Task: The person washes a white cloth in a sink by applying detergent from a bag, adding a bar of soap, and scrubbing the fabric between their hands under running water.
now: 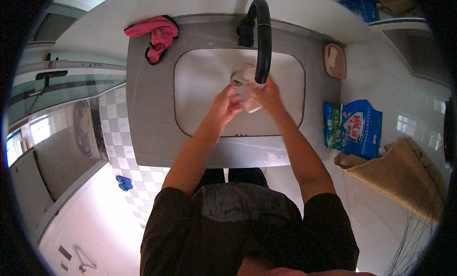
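Note:
Both of my hands are over a white sink basin [200, 94], below the spout of a black faucet [263, 43]. My right hand [269, 95] is almost under the spout, its fingers around a small pale pinkish object [253, 105]. Blur and the fingers hide much of that object, so its kind is unclear. To its left, my left hand [225, 105] has its fingers apart and slightly curled, with nothing seen in it. Behind the hands, a blurred patch at the drain [236, 79] is partly covered.
A pink cloth with dark edging [160, 35] lies at the grey countertop's [151, 108] back left. On the right are a pink soap dish [335, 61], a blue printed plastic bag [360, 127] and a tan towel [400, 172]. Blue slippers [124, 183] rest on the checkered floor.

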### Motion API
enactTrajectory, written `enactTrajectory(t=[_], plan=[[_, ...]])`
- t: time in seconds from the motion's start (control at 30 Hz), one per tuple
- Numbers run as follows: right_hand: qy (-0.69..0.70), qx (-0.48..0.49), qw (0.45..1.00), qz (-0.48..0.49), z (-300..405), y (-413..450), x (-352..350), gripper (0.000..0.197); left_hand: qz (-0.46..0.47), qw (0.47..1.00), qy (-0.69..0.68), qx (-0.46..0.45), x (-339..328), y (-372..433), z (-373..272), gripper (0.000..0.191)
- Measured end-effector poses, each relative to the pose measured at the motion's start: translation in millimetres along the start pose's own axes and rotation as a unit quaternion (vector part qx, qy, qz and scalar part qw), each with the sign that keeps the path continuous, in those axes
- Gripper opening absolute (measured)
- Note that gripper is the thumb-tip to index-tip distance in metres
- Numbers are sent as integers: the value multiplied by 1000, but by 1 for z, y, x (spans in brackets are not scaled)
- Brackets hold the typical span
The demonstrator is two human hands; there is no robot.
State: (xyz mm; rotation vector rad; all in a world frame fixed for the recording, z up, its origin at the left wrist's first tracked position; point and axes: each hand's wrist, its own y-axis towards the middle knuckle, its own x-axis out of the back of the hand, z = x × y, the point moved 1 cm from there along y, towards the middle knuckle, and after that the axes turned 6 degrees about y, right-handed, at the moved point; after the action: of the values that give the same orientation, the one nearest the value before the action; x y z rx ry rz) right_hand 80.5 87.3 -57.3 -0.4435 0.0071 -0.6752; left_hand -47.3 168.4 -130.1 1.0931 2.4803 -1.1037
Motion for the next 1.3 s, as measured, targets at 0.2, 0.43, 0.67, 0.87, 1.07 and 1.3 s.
enactTrajectory(t=[0.2,0.43,0.67,0.87,1.07,1.3], plan=[[-236,272,926,108,6,-51,-48,18,182,914,-326,158,-36,8,-15,34],[-120,48,987,-101,-45,42,-20,26,15,934,-344,97,-25,43,49,29],[-165,263,949,-57,-24,-11,-56,15,83,972,-218,38,-5,32,35,33],[-266,135,954,-42,-56,28,-33,16,45,997,-36,45,-28,25,20,33],[71,-6,993,-90,-52,62,10,14,57,981,-145,117,-21,14,-14,51],[465,-136,875,25,38,19,-22,14,105,986,-47,-117,-21,-15,-37,61]])
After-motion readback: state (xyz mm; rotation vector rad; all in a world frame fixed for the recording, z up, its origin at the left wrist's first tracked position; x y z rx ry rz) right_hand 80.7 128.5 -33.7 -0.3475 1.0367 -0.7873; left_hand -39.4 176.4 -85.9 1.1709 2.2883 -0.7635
